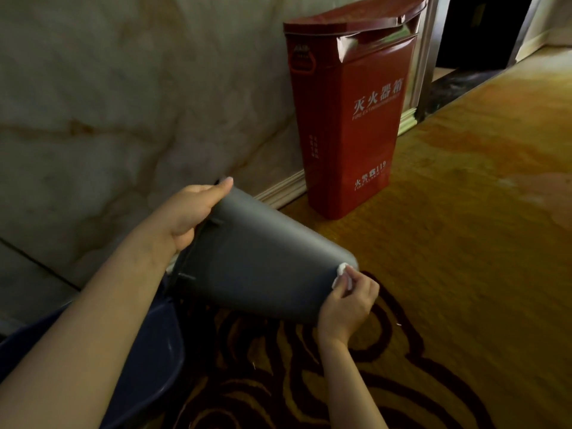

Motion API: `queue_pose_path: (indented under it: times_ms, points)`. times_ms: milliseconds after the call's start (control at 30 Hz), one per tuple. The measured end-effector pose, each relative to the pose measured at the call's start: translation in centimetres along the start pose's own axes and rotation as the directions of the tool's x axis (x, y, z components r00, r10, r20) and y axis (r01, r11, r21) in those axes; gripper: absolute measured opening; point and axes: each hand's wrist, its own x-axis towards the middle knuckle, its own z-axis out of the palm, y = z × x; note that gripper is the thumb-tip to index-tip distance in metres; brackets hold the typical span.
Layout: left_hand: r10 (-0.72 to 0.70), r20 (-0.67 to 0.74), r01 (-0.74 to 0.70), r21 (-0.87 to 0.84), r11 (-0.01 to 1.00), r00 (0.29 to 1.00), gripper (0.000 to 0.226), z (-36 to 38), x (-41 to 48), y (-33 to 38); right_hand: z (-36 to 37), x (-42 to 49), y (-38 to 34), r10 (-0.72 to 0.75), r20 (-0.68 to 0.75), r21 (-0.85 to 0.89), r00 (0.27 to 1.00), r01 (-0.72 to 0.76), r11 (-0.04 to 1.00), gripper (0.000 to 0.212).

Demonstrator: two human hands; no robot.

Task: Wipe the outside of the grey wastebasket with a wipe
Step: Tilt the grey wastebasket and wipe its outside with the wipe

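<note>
The grey wastebasket (257, 264) is tipped on its side above the carpet, with its rim toward me and its base pointing away to the right. My left hand (185, 215) grips the rim at the upper left, thumb over the edge. My right hand (346, 305) pinches a small white wipe (342, 272) and presses it against the basket's bottom edge at the lower right. The inside of the basket is hidden.
A red fire extinguisher box (349, 119) stands against the marbled wall (123, 103) just behind the basket. A dark blue bin (148, 351) sits at the lower left under my arm. Patterned gold and maroon carpet (464, 243) spreads to the right; a dark doorway (476, 32) is at the far right.
</note>
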Motion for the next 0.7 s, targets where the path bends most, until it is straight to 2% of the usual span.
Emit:
queue_pose_path:
  times_ms: [67,100,200,233,267,333,400,533,600,700]
  points:
    - [-0.019,-0.042,0.021,0.029,0.999,0.999,0.025,-0.3,0.0,0.2,-0.2,-0.4,0.8,-0.04,0.025,-0.013,0.999,0.04,0.999,0.012]
    - [-0.031,-0.037,0.033,0.029,0.999,0.999,0.024,-0.4,-0.2,0.1,-0.4,-0.5,1.3,-0.009,0.027,-0.014,1.0,0.009,1.0,0.012]
    - [-0.063,-0.012,0.064,0.01,0.998,0.998,0.024,-0.6,-0.5,0.1,-1.2,-0.1,2.2,0.265,-0.003,0.004,0.964,-0.265,0.964,0.009]
    - [-0.074,-0.008,0.074,-0.006,0.997,0.997,0.024,-0.6,-0.6,0.0,-1.4,0.0,2.0,0.316,-0.015,0.014,0.948,-0.316,0.949,0.009]
    - [-0.083,-0.006,0.082,-0.022,0.996,0.997,0.024,-0.6,-0.5,0.0,-1.6,0.1,1.4,0.302,-0.023,0.025,0.953,-0.301,0.953,0.01]
    - [-0.098,-0.002,0.097,-0.048,0.994,0.995,0.024,-0.7,-0.4,-0.1,-1.3,-0.3,-1.3,0.14,-0.008,0.062,0.99,-0.139,0.988,0.014]
    - [-0.105,0.002,0.105,-0.057,0.993,0.994,0.023,-0.7,-0.2,-0.3,-0.4,-1.6,-5.0,-0.077,0.064,0.126,0.995,0.069,0.99,0.017]
    - [-0.096,0.005,0.096,-0.045,0.994,0.995,0.023,-0.3,0.1,-0.4,1.8,-5.4,-10.4,-0.395,0.246,0.243,0.885,0.338,0.909,0.014]
    - [-0.095,-0.002,0.095,-0.027,0.995,0.995,0.023,-0.2,0.2,-0.6,2.4,-5.7,-11.0,-0.464,0.268,0.263,0.844,0.4,0.878,0.011]
    - [-0.118,0.009,0.118,-0.027,0.993,0.993,0.021,-0.6,0.2,-0.8,2.8,-3.4,-9.8,-0.372,0.279,0.196,0.885,0.327,0.925,0.013]
